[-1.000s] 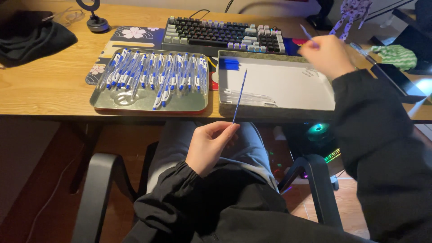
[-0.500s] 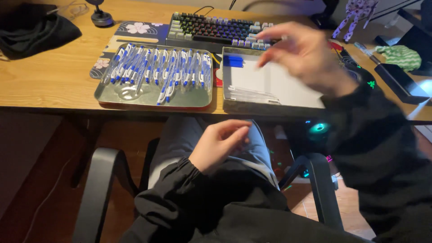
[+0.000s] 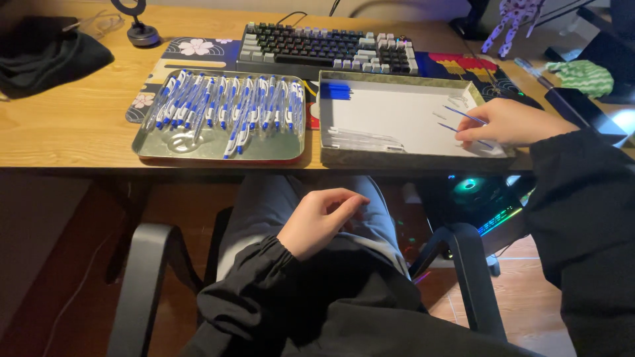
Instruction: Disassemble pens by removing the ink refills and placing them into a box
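Right hand [image 3: 512, 124] reaching into box [image 3: 397, 157], fingertips pinched on thin blue refill [image 3: 465, 116] at its right end; left hand [image 3: 324, 221] loosely curled in lap, apparently empty. Refill lying aslant, long axis running up-left away from the right hand, far from the left. Two or three loose refills there, one blue stack [image 3: 336, 90] at box's far left corner, clear barrels [image 3: 364, 137] in the middle, too faint to count. Tray [image 3: 198, 149] left of box: dozens of pens [image 3: 231, 106], uncountable.
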